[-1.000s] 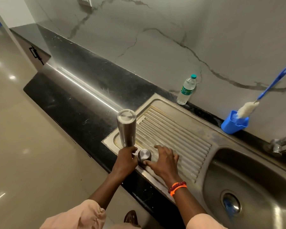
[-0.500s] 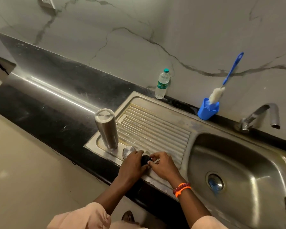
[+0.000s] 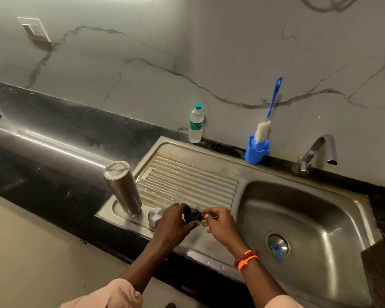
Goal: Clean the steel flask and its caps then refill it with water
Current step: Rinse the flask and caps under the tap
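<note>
Both hands are now lifted off the drainboard and are meeting over its near edge, where a second ago the left hand (image 3: 172,223) was at the base of the flask (image 3: 122,187) and the right hand (image 3: 218,225) was lying flat on the ribs. Between them a black cap (image 3: 192,215) is being held: the left hand's fingers are curling round it, and the right hand's fingertips are pinching at its right side. 2 bead bands, 1 red and 1 orange (image 3: 246,260), are sitting on the right wrist.

Just left of the left hand, a steel cap (image 3: 155,216) is resting dome-up on the drainboard (image 3: 187,178). Beside it, further left, the flask is standing on the drainboard's near left corner, apart from both hands, with what looks like its flat base facing up. The sink (image 3: 298,218) is lying to the right.

Further back, a blue cup (image 3: 256,152) is holding a bottle brush (image 3: 269,116) that is leaning against the wall. A tap (image 3: 316,152) is standing to its right, and a plastic bottle (image 3: 196,124) with a green top is standing to its left, against the wall.
</note>
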